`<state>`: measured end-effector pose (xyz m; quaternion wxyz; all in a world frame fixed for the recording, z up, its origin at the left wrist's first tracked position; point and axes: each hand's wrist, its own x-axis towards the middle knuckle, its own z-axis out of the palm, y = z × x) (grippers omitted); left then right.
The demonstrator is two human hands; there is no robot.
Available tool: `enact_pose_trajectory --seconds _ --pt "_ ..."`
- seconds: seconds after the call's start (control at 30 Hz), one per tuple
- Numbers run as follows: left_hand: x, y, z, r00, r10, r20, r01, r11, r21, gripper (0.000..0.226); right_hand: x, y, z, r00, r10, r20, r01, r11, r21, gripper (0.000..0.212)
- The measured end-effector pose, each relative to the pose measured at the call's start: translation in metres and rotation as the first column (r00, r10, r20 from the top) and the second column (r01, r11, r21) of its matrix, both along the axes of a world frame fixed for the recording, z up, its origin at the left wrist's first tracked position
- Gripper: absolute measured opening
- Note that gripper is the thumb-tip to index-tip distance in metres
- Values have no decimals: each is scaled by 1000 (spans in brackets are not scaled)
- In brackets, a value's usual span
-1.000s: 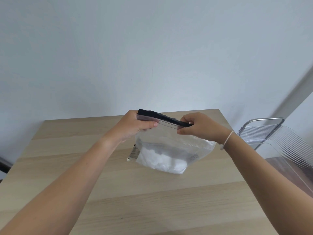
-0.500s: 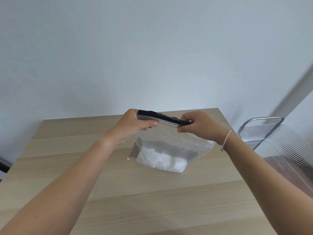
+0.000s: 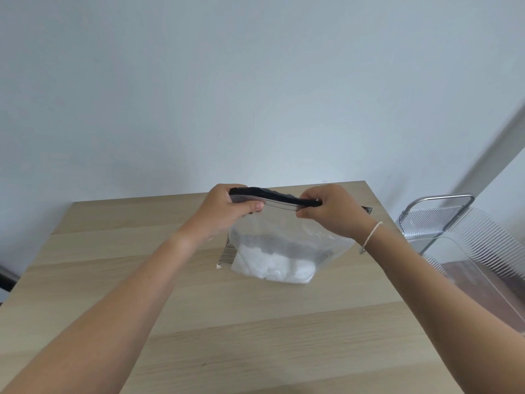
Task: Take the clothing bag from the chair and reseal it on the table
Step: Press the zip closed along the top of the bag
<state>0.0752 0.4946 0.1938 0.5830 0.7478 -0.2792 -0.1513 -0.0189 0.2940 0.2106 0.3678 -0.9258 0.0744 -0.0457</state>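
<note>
- Clothing bag (image 3: 284,248) stands mid-frame on the pale wooden table (image 3: 199,322), left hand (image 3: 227,213) and right hand (image 3: 331,213) pinching its black top strip.
- Clear ribbed chair (image 3: 454,223) at right; plain pale wall (image 3: 255,81) across the upper frame.

Bag: the clear clothing bag (image 3: 287,237) stands upright on the table (image 3: 199,322), toward 12 o'clock of its middle, bottom resting on the wood.
Contents: white folded clothing (image 3: 272,265) lies at the bottom, with a darker band above it.
Seal: the black zip strip (image 3: 279,199) runs along the top, sloping down toward 3 o'clock.
Left hand: the left hand (image 3: 227,213) pinches the strip's 9 o'clock end, thumb in front.
Right hand: the right hand (image 3: 332,211) pinches the 3 o'clock end; a white string bracelet (image 3: 370,237) circles the wrist.
Chair: a clear ribbed chair (image 3: 468,240) with a metal frame stands at 3 o'clock, beside the table.
Background: a plain pale wall (image 3: 255,81).
</note>
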Motion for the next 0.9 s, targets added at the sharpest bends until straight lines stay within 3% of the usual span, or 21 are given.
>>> enact_pose_trajectory --seconds 0.23,0.5,0.63,0.77,0.9 --pt "12 12 -1 997 58 -45 -57 998 27 10 -3 -14 10 994 40 -100 -50 993 -105 12" --pt "17 21 3 998 24 -51 -19 996 93 8 -4 -14 13 998 -34 -44 24 978 -207 16" --pt "19 24 12 999 -24 -31 30 978 208 6 -7 -15 15 998 -7 -55 -7 972 -237 14" --pt "23 28 36 978 -193 -77 207 873 441 6 -7 -15 19 997 9 -78 -29 962 -270 10" --pt "17 12 48 952 -304 38 204 721 662 13 -7 -8 23 996 23 -84 -49 946 -321 9"
